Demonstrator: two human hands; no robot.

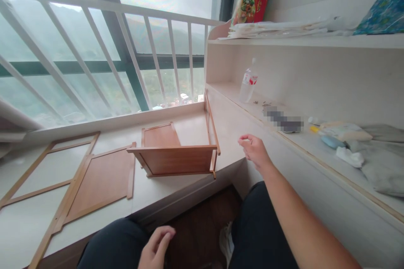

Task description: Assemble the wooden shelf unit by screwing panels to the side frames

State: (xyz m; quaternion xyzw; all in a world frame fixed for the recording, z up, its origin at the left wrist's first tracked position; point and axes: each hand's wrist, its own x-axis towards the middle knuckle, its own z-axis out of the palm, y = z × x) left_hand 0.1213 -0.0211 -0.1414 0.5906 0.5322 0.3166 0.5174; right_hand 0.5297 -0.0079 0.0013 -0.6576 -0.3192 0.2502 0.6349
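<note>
My right hand (pixel 255 152) is raised beside the white shelf unit, thumb and fingers pinched together; anything between them is too small to make out. Low over my left thigh, my left hand (pixel 157 247) has its fingers curled closed, and their inside is hidden. Nearest to my right hand is a brown wooden panel (pixel 179 160) with a frame, standing on its edge on the white window ledge. A narrow wooden frame (pixel 212 124) stands upright at its right end, touching it. Behind it lies a second brown panel (pixel 159 135). Neither hand touches these parts.
Farther left on the ledge (pixel 143 195) lie a framed panel (pixel 101 180) and an open wooden frame (pixel 58 149). The shelf (pixel 284 143) holds a water bottle (pixel 248 82), small dark pieces (pixel 265 104), a blurred-out item (pixel 284 121) and grey cloth (pixel 381 155). White railings (pixel 154 54) front the window.
</note>
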